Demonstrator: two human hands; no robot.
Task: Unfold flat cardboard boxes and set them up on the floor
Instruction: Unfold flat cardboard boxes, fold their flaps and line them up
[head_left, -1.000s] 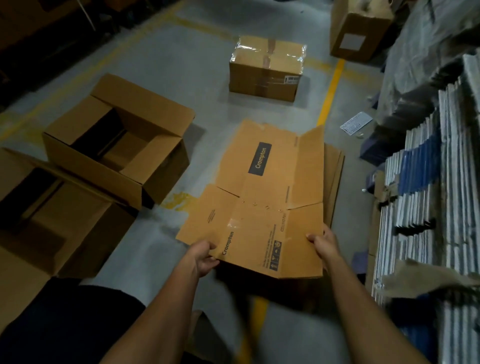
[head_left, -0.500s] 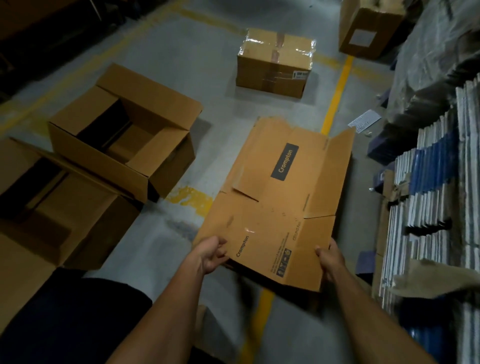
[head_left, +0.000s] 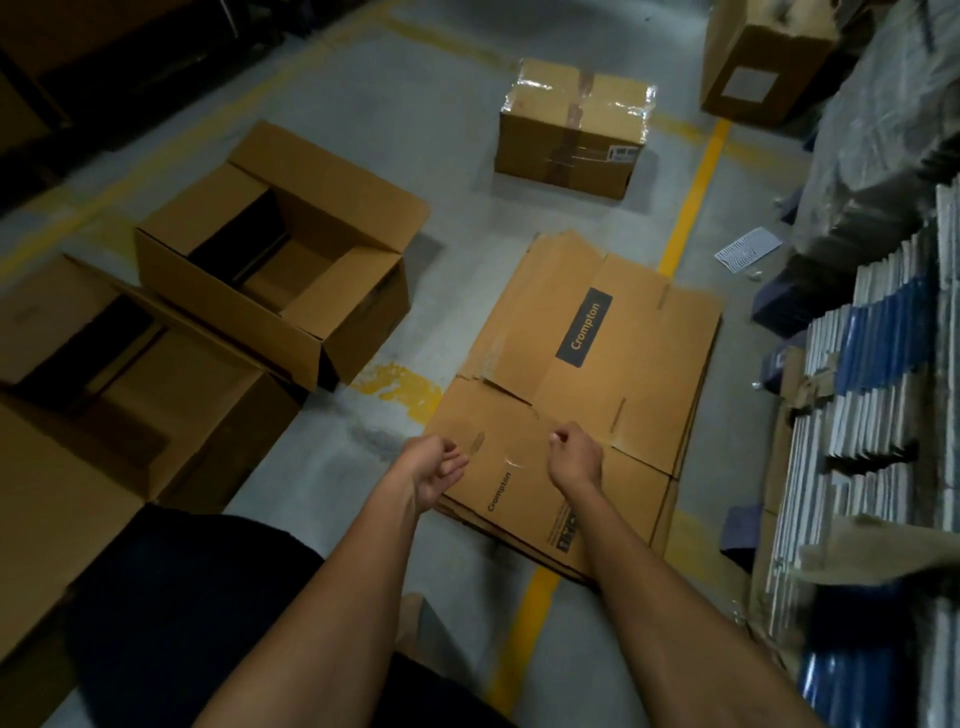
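Because both the left hand (head_left: 436, 470) and right hand (head_left: 574, 457) hover with fingers loosely curled, grasping nothing, the flat box (head_left: 582, 384) lies on its stack unheld. A careless grab risks lifting two sheets together

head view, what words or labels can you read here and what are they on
"Crompton" on the dark strip of the flat box on the floor.
"Crompton" in dark print near that box's near edge.
Print block at the near edge: too small to read.
White label on the taped box: too blurred to read.
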